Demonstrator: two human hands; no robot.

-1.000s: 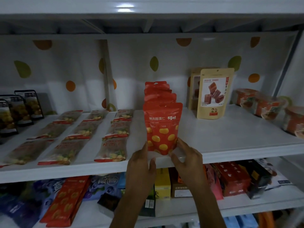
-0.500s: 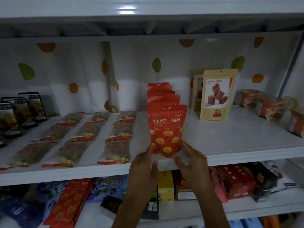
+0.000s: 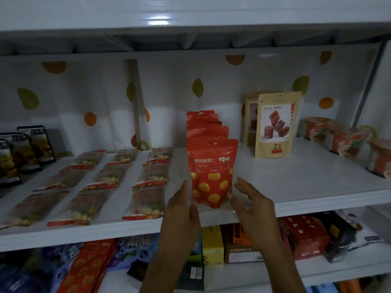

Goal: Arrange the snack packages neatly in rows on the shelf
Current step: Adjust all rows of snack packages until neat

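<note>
A row of red chestnut pouches stands upright one behind another on the white shelf (image 3: 296, 187); the front red pouch (image 3: 212, 172) is near the shelf's front edge. My left hand (image 3: 182, 210) is at its lower left, fingers straight, thumb near the pouch's bottom corner. My right hand (image 3: 251, 204) hovers at its lower right with fingers spread and relaxed, slightly apart from the pouch. Neither hand grips it.
Clear flat snack packs (image 3: 148, 187) lie in three rows left of the pouches. Dark pouches (image 3: 21, 153) stand at far left. Tan pouches (image 3: 275, 125) stand behind on the right, tubs (image 3: 342, 140) at far right. Boxes (image 3: 304, 235) fill the lower shelf.
Both hands have loosened from the front red pouch's base and drawn slightly apart; the right hand's fingers have spread. The pouch stays standing.
</note>
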